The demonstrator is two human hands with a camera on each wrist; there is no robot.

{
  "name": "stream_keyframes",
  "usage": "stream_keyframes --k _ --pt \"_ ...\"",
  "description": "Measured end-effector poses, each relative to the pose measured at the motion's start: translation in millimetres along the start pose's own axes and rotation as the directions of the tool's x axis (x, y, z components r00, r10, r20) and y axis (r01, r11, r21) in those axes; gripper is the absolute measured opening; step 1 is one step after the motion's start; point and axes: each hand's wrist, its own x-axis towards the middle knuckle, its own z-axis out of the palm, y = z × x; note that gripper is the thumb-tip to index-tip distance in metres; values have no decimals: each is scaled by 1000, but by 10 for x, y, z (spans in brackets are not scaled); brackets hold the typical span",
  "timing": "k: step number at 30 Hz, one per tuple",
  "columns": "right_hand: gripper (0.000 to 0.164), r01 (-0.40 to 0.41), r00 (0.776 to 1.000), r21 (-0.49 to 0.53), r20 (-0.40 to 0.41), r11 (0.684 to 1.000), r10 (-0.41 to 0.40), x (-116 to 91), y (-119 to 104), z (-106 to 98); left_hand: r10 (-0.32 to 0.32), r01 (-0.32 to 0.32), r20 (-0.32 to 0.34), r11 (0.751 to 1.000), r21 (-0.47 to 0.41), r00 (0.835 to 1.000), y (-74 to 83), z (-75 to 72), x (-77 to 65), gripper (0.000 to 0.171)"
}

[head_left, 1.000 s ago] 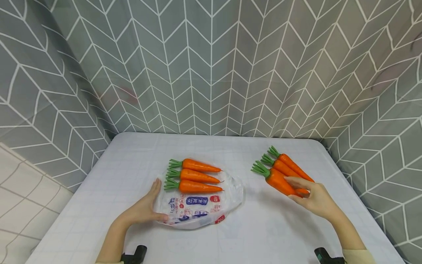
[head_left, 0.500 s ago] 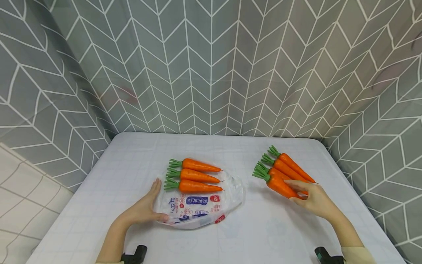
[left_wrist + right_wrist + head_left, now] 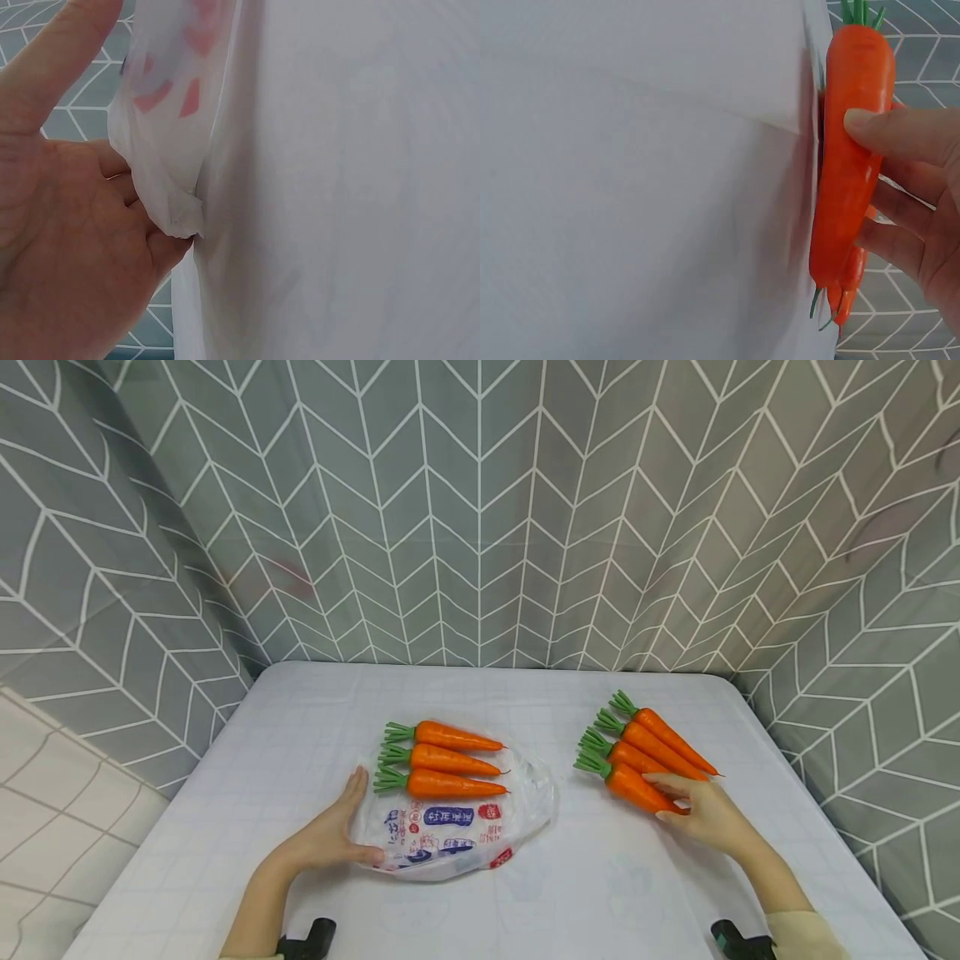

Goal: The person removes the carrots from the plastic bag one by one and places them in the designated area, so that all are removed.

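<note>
In the head view, my right hand (image 3: 701, 810) holds the nearest of several orange carrots with green tops, lying side by side at the right. The right wrist view shows the thumb on this carrot (image 3: 851, 165) with fingers on its far side; other carrots are partly hidden behind it. My left hand (image 3: 322, 831) rests at the left edge of a white, printed plastic bag (image 3: 450, 839), thumb and fingers spread. In the left wrist view, the crumpled bag edge (image 3: 165, 180) lies against the left hand's fingers. Three carrots (image 3: 453, 783) lie in a row on the bag's upper part.
A white-covered table (image 3: 570, 893) bears everything. Grey curtains (image 3: 480, 527) with a white chevron pattern stand behind it and at both sides. Pale tiles (image 3: 60, 802) show at the lower left. Dark wrist devices (image 3: 742, 942) sit by both forearms.
The right hand has shifted slightly left with the nearest carrot. That carrot overlapped its neighbour before and now lies beside it. The left hand and the bag look unchanged.
</note>
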Motion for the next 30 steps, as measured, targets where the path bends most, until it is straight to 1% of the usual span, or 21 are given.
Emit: stream_keyframes --k 6,12,14,17,23,27,30 --pt "46 -45 999 -39 21 998 46 17 1 64 -15 15 6 1000 -6 1000 -3 16 2 129" --pt "44 -61 998 -69 -18 996 60 10 5 92 11 -11 2 1000 -9 1000 9 9 -5 129" --pt "43 -68 997 -88 -34 994 65 9 5 87 16 -16 0 1000 -9 1000 14 3 -7 129" --pt "45 -89 996 -107 -35 990 85 4 2 66 17 -17 -1 1000 -12 1000 23 -4 -7 128" --pt "50 -137 991 -142 -12 980 136 -6 -45 10 11 -11 1 1000 -14 1000 17 -3 -4 128" --pt "53 -135 991 -157 2 978 137 5 -78 7 9 -9 3 1000 -14 1000 12 -1 -5 129" --pt "53 -138 990 -166 -3 977 139 6 -97 13 0 0 8 1000 -14 1000 15 3 -4 129"
